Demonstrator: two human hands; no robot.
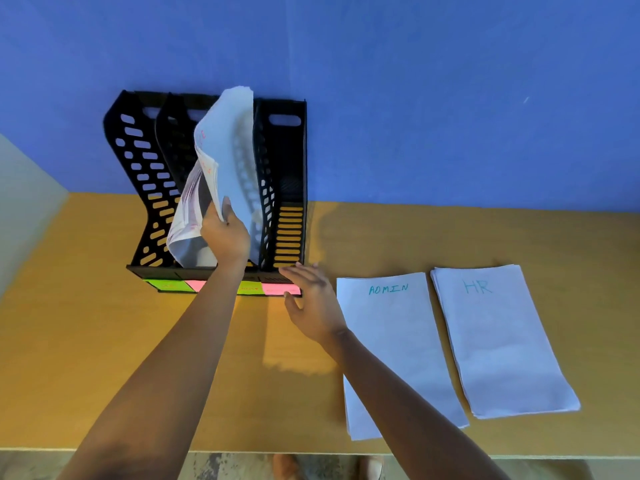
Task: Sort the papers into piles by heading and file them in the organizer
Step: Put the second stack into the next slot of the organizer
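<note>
A black slotted organizer [287, 161] stands against the blue wall, with green and pink sticky labels [277, 289] along its front base. My left hand [225, 237] grips a bent stack of white papers [225, 161] standing in a middle slot; pink writing shows on them. My right hand [311, 299] rests with fingers spread at the organizer's front right corner, holding nothing. Two flat piles lie on the table to the right: the pile headed ADMIN [391, 327] and the pile headed HR [495, 337].
The yellow wooden table [86, 341] runs to a front edge near the bottom of the view. A pale side wall [24, 202] closes the left side. The organizer's rightmost slot [287, 188] holds no papers.
</note>
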